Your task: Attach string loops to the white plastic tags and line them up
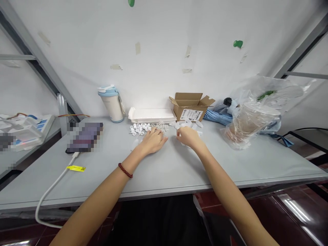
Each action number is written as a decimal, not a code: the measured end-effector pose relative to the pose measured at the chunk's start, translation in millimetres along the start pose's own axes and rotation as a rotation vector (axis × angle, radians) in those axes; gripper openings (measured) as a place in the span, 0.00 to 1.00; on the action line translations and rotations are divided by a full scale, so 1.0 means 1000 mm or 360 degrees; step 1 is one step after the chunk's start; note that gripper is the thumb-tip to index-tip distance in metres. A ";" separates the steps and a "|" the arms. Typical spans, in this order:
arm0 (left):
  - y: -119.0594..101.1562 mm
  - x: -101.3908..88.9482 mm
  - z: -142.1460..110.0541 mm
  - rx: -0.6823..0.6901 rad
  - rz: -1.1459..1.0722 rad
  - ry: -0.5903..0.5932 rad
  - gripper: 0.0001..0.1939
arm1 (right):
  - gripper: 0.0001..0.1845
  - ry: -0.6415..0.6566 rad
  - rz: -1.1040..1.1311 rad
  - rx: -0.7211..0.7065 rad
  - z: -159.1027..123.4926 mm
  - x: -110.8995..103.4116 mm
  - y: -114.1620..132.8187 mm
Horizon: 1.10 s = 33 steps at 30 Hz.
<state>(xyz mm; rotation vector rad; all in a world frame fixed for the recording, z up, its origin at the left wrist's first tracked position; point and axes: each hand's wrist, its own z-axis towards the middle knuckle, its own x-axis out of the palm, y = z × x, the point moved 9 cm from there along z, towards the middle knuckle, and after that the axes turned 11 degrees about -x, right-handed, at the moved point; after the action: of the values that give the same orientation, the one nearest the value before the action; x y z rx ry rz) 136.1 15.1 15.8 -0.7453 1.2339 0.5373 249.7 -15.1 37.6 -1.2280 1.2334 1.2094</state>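
My left hand [153, 140] rests on the grey table [164, 171], fingers curled together near a heap of small white plastic parts [140, 128]; what it holds, if anything, is hidden. A red bead bracelet [125, 170] circles that wrist. My right hand [188, 136] lies a little to the right, fingers bent around small clear and white pieces [191, 125] in front of an open cardboard box [191, 106]. The two hands are close together but apart.
A stack of white trays [151, 115] and a blue-lidded tumbler [112, 103] stand at the back. A phone [84, 137] with a white cable [51, 189] lies at the left. Clear plastic bags [253, 119] and a blue umbrella [217, 117] crowd the right.
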 end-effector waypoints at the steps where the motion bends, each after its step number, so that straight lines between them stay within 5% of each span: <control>1: 0.000 0.000 0.000 -0.0004 -0.0020 -0.0002 0.26 | 0.12 -0.0010 -0.0017 0.0003 0.000 0.000 0.001; 7: 0.009 -0.010 0.003 -0.0113 -0.0225 -0.0106 0.24 | 0.13 -0.0059 -0.0150 0.0056 0.001 0.000 -0.003; 14: 0.049 -0.040 0.004 -0.0399 -0.1000 -0.0347 0.22 | 0.13 -0.0092 -0.0181 0.0064 0.000 -0.003 -0.002; 19: 0.068 -0.035 0.000 -0.0647 -0.1528 -0.0258 0.24 | 0.13 -0.0084 -0.0178 0.0064 -0.002 -0.002 0.001; 23: 0.063 -0.031 0.002 -0.0558 -0.1856 -0.0144 0.26 | 0.12 -0.0130 -0.0125 0.0122 -0.006 -0.005 0.000; 33: 0.049 -0.030 0.000 -0.0481 -0.1422 -0.0035 0.28 | 0.11 -0.0092 -0.0075 0.0138 -0.007 -0.002 0.001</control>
<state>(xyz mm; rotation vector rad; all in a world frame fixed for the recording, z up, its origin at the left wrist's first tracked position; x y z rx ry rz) 93.1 48.1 34.5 -1.4296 0.6881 -0.0178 248.9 -22.2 39.4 -1.1445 1.1959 1.1380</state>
